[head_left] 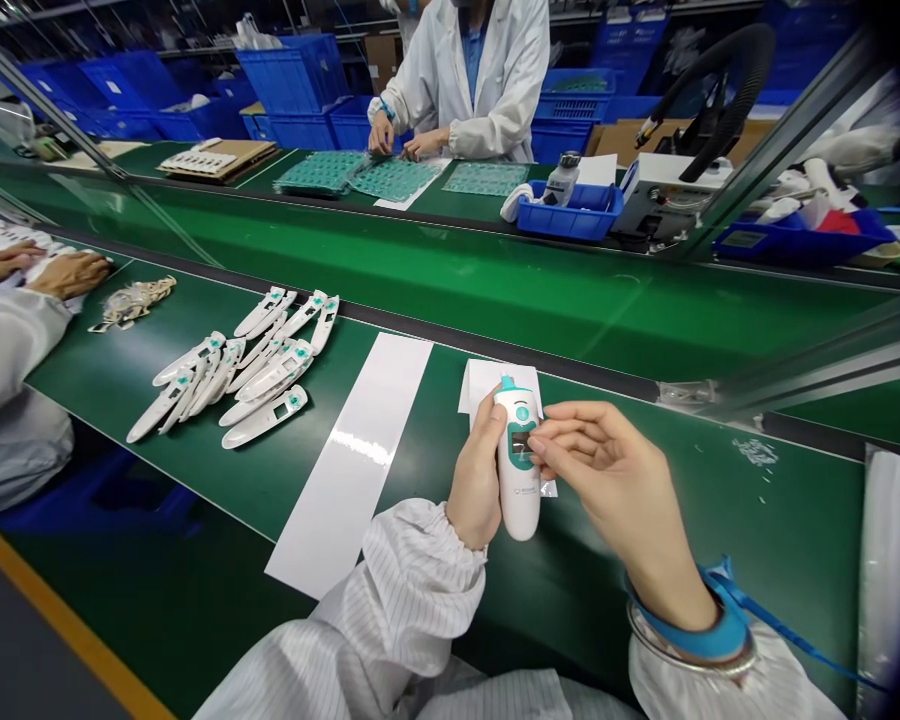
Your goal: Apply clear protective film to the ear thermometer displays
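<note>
My left hand [476,470] grips a white and teal thermometer [517,490] upright over the green bench. My right hand [607,470] pinches at its small display window with fingertips, where a clear film piece [547,487] shows beside the body. A blue wrist strap [712,620] circles my right wrist. A small white sheet [484,380] lies just behind the thermometer.
A long white strip [360,460] lies left of my hands. Several white thermometer shells [240,370] are heaped further left. A co-worker's hands [52,270] rest at the far left. Across the conveyor belt [495,280], a person in white [472,80] handles green boards; blue tray [570,210] nearby.
</note>
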A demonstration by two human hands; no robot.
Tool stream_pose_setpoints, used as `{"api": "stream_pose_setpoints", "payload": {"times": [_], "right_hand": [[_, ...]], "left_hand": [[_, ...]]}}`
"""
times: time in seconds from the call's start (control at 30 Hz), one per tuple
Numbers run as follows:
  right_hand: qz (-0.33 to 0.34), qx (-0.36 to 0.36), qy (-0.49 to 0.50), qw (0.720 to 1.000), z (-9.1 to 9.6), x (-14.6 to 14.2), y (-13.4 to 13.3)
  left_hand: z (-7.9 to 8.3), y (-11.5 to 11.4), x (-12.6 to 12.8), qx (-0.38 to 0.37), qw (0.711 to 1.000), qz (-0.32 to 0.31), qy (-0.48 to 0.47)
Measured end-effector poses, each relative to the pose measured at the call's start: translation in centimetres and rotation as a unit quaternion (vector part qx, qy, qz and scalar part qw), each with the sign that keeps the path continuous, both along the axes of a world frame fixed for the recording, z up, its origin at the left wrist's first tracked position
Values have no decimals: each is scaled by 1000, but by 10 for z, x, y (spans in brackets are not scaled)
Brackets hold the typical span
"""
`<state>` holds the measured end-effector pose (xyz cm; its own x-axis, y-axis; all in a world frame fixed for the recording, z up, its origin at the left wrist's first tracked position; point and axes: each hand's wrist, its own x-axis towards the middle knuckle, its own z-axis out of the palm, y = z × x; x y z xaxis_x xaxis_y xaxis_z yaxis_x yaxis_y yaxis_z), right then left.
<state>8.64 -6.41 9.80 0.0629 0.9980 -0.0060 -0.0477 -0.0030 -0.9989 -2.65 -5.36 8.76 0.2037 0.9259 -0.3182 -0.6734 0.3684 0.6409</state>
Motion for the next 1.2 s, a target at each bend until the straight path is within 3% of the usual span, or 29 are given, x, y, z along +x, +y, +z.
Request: {"api": "stream_pose_setpoints", "payload": {"times": [1.2], "right_hand": [[-47, 35, -102, 993, 0, -4, -4]], "left_hand": [[8, -2, -3, 9, 1000, 4, 23]]}}
